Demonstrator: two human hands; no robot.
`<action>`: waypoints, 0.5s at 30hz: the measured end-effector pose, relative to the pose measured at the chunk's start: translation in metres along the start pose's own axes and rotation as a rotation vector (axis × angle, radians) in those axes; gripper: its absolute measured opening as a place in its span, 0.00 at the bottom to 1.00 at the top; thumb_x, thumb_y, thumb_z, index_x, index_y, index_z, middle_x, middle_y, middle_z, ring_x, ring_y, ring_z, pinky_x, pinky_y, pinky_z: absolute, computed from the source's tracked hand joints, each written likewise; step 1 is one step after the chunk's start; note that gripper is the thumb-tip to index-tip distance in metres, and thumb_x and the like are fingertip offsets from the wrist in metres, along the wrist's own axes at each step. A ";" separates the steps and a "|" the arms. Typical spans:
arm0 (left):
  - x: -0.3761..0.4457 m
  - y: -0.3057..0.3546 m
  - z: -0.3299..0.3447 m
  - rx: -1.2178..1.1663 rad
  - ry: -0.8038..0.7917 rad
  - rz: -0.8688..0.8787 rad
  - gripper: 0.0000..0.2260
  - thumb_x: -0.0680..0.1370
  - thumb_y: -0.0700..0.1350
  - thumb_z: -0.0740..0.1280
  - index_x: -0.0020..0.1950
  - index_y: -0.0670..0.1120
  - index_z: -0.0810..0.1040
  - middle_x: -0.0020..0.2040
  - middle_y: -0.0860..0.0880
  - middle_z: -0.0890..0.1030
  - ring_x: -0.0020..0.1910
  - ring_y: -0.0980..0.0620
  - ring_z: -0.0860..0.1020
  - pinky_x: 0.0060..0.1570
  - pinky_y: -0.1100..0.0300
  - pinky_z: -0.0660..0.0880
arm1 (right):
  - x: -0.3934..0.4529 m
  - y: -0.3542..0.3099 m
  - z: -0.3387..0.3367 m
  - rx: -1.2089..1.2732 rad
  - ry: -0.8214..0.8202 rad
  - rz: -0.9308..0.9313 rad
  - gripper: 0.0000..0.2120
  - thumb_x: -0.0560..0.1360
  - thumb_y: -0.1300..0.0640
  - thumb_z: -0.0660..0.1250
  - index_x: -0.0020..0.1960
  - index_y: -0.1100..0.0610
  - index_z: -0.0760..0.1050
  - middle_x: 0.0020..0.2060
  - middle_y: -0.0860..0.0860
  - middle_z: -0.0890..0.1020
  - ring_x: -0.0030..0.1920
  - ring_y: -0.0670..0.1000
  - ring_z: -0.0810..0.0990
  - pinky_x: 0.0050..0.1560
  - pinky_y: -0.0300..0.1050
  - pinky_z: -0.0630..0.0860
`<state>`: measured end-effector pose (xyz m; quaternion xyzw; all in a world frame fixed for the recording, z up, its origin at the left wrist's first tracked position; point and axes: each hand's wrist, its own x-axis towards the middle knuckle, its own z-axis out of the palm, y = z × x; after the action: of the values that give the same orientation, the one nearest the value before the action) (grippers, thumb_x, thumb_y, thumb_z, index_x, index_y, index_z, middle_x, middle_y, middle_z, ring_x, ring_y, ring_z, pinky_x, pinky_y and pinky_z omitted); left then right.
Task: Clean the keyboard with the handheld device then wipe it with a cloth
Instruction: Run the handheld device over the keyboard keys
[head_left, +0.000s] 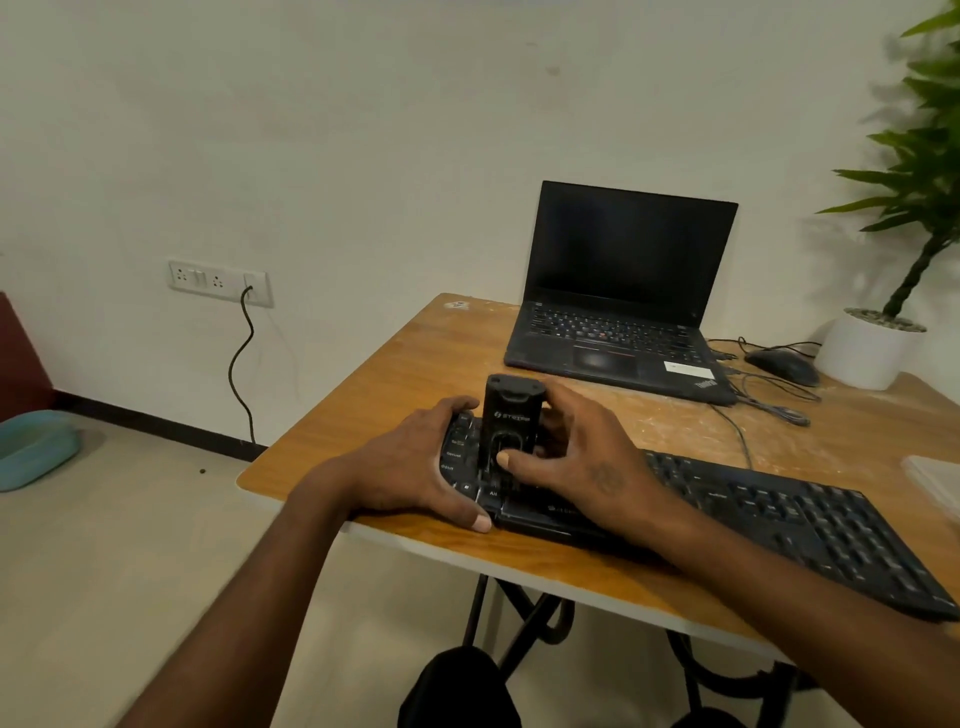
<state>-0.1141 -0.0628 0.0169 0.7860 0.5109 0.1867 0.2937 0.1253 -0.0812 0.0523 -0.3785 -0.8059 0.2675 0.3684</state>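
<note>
A long black keyboard (769, 514) lies along the front of the wooden table (415, 358). A small black handheld device (511, 415) stands upright on the keyboard's left end, its nozzle end down on the keys. My right hand (576, 457) grips the device from the right, thumb on its front. My left hand (415, 467) holds the keyboard's left end, fingers curled over the far edge and thumb on the near edge. A pale cloth-like thing (935, 480) shows at the right edge, too cut off to tell.
An open black laptop (618, 306) with a dark screen sits at the back of the table. A black mouse (784, 364) and its cables lie to its right, beside a white plant pot (867, 353). A wall socket (221, 280) with a hanging cable is on the left.
</note>
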 end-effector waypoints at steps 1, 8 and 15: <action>0.000 0.000 0.000 0.000 -0.001 0.004 0.58 0.58 0.67 0.82 0.79 0.65 0.49 0.72 0.56 0.65 0.69 0.55 0.67 0.71 0.49 0.70 | -0.008 -0.003 0.000 0.028 -0.038 -0.011 0.26 0.73 0.57 0.77 0.68 0.47 0.73 0.57 0.39 0.81 0.59 0.37 0.79 0.54 0.34 0.79; -0.004 0.001 0.001 -0.009 -0.005 -0.001 0.57 0.59 0.65 0.83 0.78 0.66 0.50 0.70 0.57 0.64 0.66 0.58 0.68 0.68 0.55 0.71 | 0.013 0.021 -0.016 -0.087 0.060 0.008 0.27 0.73 0.56 0.77 0.69 0.50 0.73 0.59 0.42 0.81 0.56 0.32 0.78 0.53 0.30 0.77; -0.004 0.004 0.000 -0.002 0.000 -0.001 0.58 0.58 0.67 0.82 0.78 0.66 0.50 0.71 0.57 0.64 0.67 0.57 0.68 0.70 0.53 0.70 | 0.023 0.027 -0.020 -0.093 0.129 0.066 0.25 0.72 0.57 0.77 0.67 0.50 0.74 0.53 0.35 0.78 0.51 0.25 0.75 0.46 0.21 0.71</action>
<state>-0.1130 -0.0680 0.0193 0.7854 0.5112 0.1872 0.2946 0.1427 -0.0442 0.0538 -0.4381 -0.7791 0.2167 0.3926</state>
